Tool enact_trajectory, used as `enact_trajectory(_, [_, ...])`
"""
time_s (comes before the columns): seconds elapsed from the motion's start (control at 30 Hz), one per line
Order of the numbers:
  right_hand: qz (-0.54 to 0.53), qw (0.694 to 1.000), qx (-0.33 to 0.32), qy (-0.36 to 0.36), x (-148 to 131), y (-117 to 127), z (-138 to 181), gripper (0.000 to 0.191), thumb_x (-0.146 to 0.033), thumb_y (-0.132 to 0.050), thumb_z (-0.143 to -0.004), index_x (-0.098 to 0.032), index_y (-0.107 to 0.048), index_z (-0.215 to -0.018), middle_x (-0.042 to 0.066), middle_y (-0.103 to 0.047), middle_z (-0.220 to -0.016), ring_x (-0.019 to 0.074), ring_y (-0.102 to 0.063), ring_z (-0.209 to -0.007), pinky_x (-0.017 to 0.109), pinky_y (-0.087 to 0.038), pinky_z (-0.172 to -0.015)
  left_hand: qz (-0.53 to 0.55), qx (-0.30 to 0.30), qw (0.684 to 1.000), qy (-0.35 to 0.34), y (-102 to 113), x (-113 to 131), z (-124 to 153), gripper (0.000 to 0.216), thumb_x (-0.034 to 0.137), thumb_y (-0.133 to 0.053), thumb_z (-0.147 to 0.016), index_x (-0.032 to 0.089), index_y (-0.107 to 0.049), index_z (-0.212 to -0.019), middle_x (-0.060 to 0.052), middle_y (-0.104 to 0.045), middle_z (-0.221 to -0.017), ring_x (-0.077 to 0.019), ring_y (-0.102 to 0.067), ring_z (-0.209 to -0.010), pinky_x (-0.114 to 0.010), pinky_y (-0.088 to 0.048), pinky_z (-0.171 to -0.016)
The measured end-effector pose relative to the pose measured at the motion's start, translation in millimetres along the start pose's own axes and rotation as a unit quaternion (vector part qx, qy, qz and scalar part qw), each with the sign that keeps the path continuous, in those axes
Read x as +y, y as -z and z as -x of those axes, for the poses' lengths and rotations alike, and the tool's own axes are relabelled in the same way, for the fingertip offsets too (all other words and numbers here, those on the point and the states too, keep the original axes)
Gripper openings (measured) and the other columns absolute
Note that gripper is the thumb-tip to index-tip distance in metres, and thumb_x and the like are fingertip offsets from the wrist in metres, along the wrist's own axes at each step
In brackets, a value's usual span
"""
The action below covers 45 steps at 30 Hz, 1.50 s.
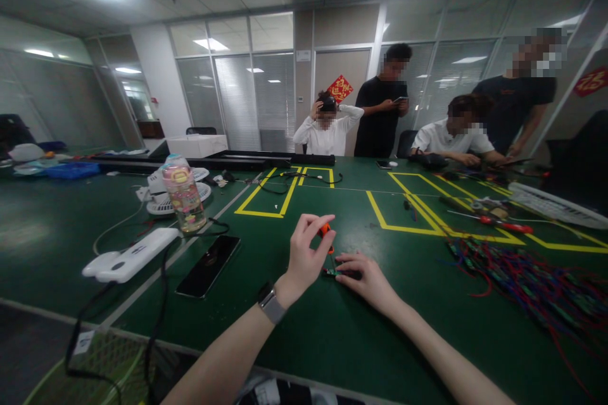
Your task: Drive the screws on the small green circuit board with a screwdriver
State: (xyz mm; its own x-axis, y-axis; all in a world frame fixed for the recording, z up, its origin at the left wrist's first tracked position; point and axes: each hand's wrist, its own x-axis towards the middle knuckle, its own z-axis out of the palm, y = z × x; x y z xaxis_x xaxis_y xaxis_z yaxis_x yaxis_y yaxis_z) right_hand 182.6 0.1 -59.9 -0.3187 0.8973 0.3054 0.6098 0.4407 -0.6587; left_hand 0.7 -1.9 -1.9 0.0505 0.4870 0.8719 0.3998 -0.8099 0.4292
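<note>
My left hand (pixel 306 253), with a watch on its wrist, is closed in a pinch on a small orange-handled tool (pixel 325 230) held upright over the green table (pixel 285 329). Just right of it, my right hand (pixel 363 275) lies low on the table, its fingers pressed on a small dark part (pixel 331 272) with green at one end. The tool's tip points down toward that part.
A black phone (pixel 209 264), a white power strip (pixel 128 261), a drink bottle (pixel 183 193) and a small fan (pixel 168 199) lie to the left. A heap of red and blue wires (pixel 532 281) and a red screwdriver (pixel 503 223) lie right. Several people are at the far edge.
</note>
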Motion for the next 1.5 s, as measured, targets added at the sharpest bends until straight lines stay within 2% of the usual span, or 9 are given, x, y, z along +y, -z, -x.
enact_trajectory(0.13, [-0.002,1.000,0.000,-0.001,-0.6,0.4,-0.2,0.015,-0.031,-0.072,-0.077,-0.024,-0.078,-0.089,0.010,-0.072,-0.116,0.0283,-0.063,-0.114,0.057,-0.024,-0.115,0.037,-0.036,0.999,0.004,0.6,0.9,-0.1,0.036,0.018,-0.038,-0.100,0.021,-0.055,-0.132,-0.009,-0.063,-0.112,-0.0169,-0.061,-0.097,-0.031,-0.052,-0.085])
enact_trajectory(0.33, [0.002,1.000,-0.004,0.001,0.0,0.2,-0.3,0.016,-0.031,-0.072,-0.078,-0.023,-0.078,-0.090,0.010,-0.072,-0.117,0.0284,-0.062,-0.115,0.057,-0.024,-0.115,-0.004,0.000,1.000,-0.002,0.5,-3.1,-1.1,0.022,0.027,-0.060,-0.092,0.022,-0.068,-0.112,-0.002,-0.055,-0.085,-0.0146,-0.057,-0.077,-0.027,-0.051,-0.070])
enact_trajectory(0.53, [0.005,1.000,-0.003,0.001,3.7,-1.6,-0.9,0.016,-0.031,-0.071,-0.078,-0.025,-0.078,-0.091,0.009,-0.072,-0.116,0.0282,-0.062,-0.116,0.058,-0.023,-0.115,0.076,-0.049,0.996,0.017,-0.9,-1.6,0.3,0.038,0.020,-0.039,-0.100,0.023,-0.051,-0.136,-0.009,-0.062,-0.116,-0.0166,-0.063,-0.096,-0.032,-0.054,-0.083])
enact_trajectory(0.63, [0.001,1.000,-0.004,0.003,3.3,-1.3,-0.9,0.015,-0.031,-0.070,-0.079,-0.024,-0.078,-0.090,0.009,-0.072,-0.117,0.0277,-0.062,-0.116,0.058,-0.023,-0.115,0.064,-0.026,0.998,0.006,-2.5,-2.7,-0.1,0.032,0.022,-0.050,-0.097,0.023,-0.058,-0.128,-0.007,-0.064,-0.104,-0.0160,-0.063,-0.090,-0.030,-0.054,-0.078])
enact_trajectory(0.77, [0.002,1.000,-0.005,0.001,1.5,-0.8,-0.6,0.015,-0.031,-0.070,-0.079,-0.024,-0.078,-0.090,0.009,-0.072,-0.117,0.0277,-0.062,-0.116,0.058,-0.022,-0.115,0.012,0.019,1.000,-0.010,-1.0,-4.3,-1.4,0.024,0.028,-0.063,-0.090,0.024,-0.068,-0.113,-0.001,-0.056,-0.084,-0.0144,-0.057,-0.076,-0.027,-0.051,-0.069])
enact_trajectory(0.97, [0.001,1.000,-0.002,-0.001,-0.2,-0.2,-0.2,0.016,-0.030,-0.071,-0.077,-0.023,-0.078,-0.089,0.010,-0.073,-0.115,0.0281,-0.062,-0.115,0.058,-0.023,-0.115,0.039,-0.032,0.999,0.018,0.9,-0.3,-0.4,0.034,0.019,-0.038,-0.100,0.022,-0.056,-0.129,-0.007,-0.061,-0.104,-0.0158,-0.060,-0.092,-0.030,-0.051,-0.082])
enact_trajectory(1.2, [0.003,1.000,-0.006,-0.006,-3.0,1.7,-0.2,0.015,-0.030,-0.072,-0.078,-0.023,-0.078,-0.089,0.010,-0.072,-0.116,0.0283,-0.062,-0.115,0.057,-0.024,-0.115,-0.023,-0.009,0.999,0.021,-0.2,-3.2,-1.1,0.025,0.025,-0.057,-0.094,0.022,-0.062,-0.118,-0.003,-0.055,-0.090,-0.0156,-0.057,-0.082,-0.028,-0.050,-0.074])
enact_trajectory(1.37, [0.002,1.000,-0.003,-0.003,0.3,-0.5,-0.9,0.016,-0.029,-0.072,-0.078,-0.023,-0.078,-0.090,0.010,-0.072,-0.116,0.0283,-0.062,-0.116,0.058,-0.024,-0.115,0.020,-0.027,0.999,0.028,-0.4,0.4,0.6,0.033,0.019,-0.037,-0.101,0.021,-0.055,-0.129,-0.007,-0.060,-0.107,-0.0163,-0.060,-0.095,-0.029,-0.050,-0.082])
enact_trajectory(1.5, [0.005,1.000,0.000,-0.001,2.8,-1.9,-1.3,0.016,-0.029,-0.073,-0.076,-0.022,-0.078,-0.089,0.011,-0.072,-0.116,0.0291,-0.063,-0.115,0.058,-0.026,-0.114,0.006,-0.015,1.000,0.014,-0.9,-0.7,0.8,0.027,0.021,-0.044,-0.099,0.020,-0.059,-0.121,-0.005,-0.060,-0.098,-0.0158,-0.059,-0.088,-0.028,-0.049,-0.079])
